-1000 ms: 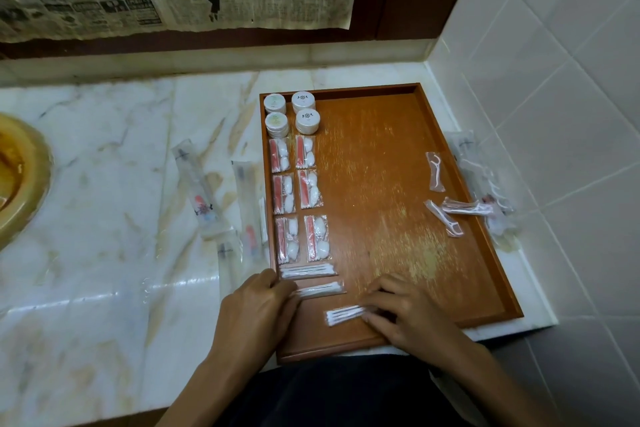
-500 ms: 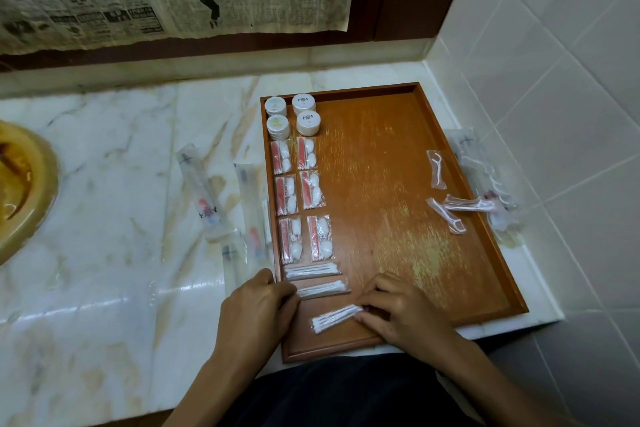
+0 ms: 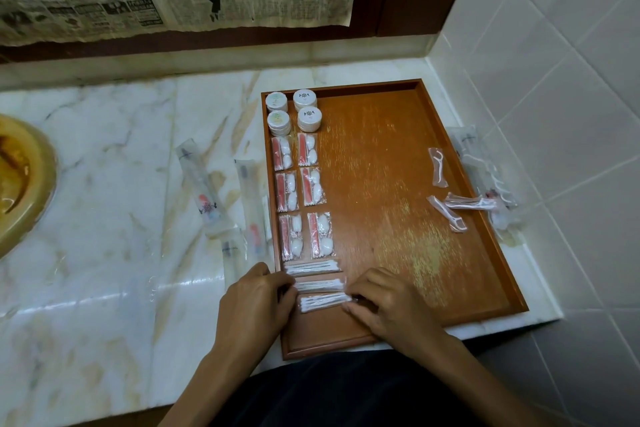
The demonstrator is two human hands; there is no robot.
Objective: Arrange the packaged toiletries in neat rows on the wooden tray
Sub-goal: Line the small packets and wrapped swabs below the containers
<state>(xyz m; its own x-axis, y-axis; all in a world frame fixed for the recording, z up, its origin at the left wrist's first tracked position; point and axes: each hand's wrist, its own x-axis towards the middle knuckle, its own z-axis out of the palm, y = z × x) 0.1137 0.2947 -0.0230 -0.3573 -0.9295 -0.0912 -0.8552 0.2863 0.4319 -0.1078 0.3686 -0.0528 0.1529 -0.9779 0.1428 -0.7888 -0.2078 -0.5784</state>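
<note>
free: wooden tray (image 3: 388, 184) centre, bare | blocked: left edge, round tubs (image 3: 277, 101) and sachets (image 3: 286, 191) | right edge: floss picks (image 3: 439, 166) | right: tiled wall (image 3: 554, 80) close
</note>
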